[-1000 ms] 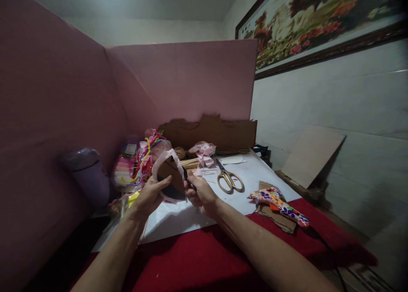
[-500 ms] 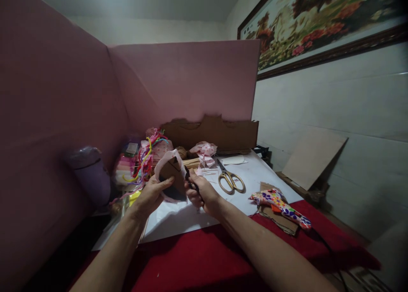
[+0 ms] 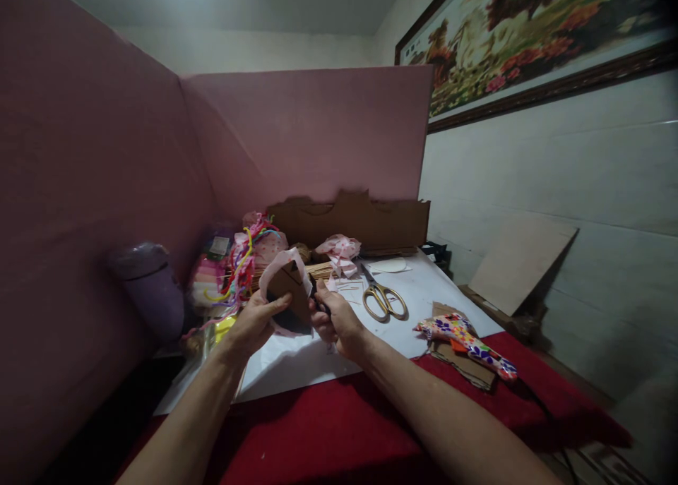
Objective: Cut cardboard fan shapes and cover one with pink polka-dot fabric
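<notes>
My left hand (image 3: 262, 319) grips a brown cardboard piece (image 3: 290, 291), thumb lying on its face. Pink patterned fabric (image 3: 278, 261) borders the cardboard along its upper and right edges. My right hand (image 3: 336, 321) is closed on small black-handled scissors (image 3: 320, 303), held against the right edge of the fabric. Fingers hide most of the scissors, so how far the blades are apart cannot be told. Larger gold-handled scissors (image 3: 385, 303) lie on the white sheet right of my hands. Crumpled pink fabric (image 3: 340, 250) sits behind them.
A flower-patterned glue gun (image 3: 469, 344) rests on cardboard scraps at the right, its cord trailing over the red cloth (image 3: 318, 428). Colourful pipe cleaners (image 3: 246, 259) and packed materials crowd the left. A purple wrapped container (image 3: 151, 291) stands by the pink partition (image 3: 312, 132).
The cardboard with its fabric has shifted slightly right and tilted a little. My right fingers have closed further around the black handles.
</notes>
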A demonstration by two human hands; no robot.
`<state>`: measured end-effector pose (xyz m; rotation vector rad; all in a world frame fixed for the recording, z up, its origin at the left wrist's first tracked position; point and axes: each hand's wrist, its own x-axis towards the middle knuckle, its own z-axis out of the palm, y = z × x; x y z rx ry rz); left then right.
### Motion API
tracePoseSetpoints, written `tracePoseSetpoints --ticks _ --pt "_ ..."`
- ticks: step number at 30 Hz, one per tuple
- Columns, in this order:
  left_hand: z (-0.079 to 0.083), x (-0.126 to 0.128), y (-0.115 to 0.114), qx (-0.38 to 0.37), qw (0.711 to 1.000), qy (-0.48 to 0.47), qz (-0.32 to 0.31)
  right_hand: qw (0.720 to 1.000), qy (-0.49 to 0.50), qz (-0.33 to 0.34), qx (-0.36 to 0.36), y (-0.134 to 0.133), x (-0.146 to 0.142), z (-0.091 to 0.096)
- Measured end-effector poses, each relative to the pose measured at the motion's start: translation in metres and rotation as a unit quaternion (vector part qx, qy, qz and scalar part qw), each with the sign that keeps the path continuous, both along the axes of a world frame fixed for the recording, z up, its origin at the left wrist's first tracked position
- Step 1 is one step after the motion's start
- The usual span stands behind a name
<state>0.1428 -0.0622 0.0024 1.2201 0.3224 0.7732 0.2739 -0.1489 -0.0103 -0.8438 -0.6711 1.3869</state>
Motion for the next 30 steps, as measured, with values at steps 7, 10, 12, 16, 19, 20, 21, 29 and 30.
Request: tracePoseSetpoints --ticks 7,10,12,16,19,20,21,29,30 --pt "-0.0019 -0.0008 0.0004 0.005 1.0 -0.001 -0.001 1.0 -0.01 -0.001 0.011 -0.0003 -0.0004 -0.0005" --pt "-0.0034 -0.001 0.0028 0.003 1.0 -0.002 0.004 1.0 -0.011 0.011 0.017 -0.0015 0.0 0.0009" --pt "-0.0043 -0.001 0.0042 0.005 1.0 -0.003 0.005 1.0 -0.014 0.013 0.021 -0.0021 0.0002 0.0018" --pt "-0.0062 -0.0004 0.0054 -0.001 1.0 -0.005 0.004 1.0 -0.008 0.007 0.015 -0.0025 0.0002 0.0025" --pt "-0.0062 0.0 0.0051 0.0 1.0 -0.012 0.004 1.0 0.0 0.005 0.005 -0.002 0.0003 0.0024" --pt "-0.0059 0.0 0.0049 0.0 1.0 -0.012 0.004 1.0 0.004 0.006 0.004 -0.0018 0.0003 0.0024" --pt "-0.0055 -0.0001 0.0047 0.0 1.0 -0.011 0.004 1.0 0.01 0.008 0.004 -0.0016 0.0004 0.0024" --pt "-0.0048 -0.0023 0.0048 0.012 1.0 0.015 0.002 0.999 0.016 0.037 -0.003 -0.0016 0.0056 0.0015" --pt "-0.0045 -0.0025 0.0043 0.012 1.0 0.02 0.003 0.999 0.014 0.047 -0.009 -0.0017 0.0066 0.0017"
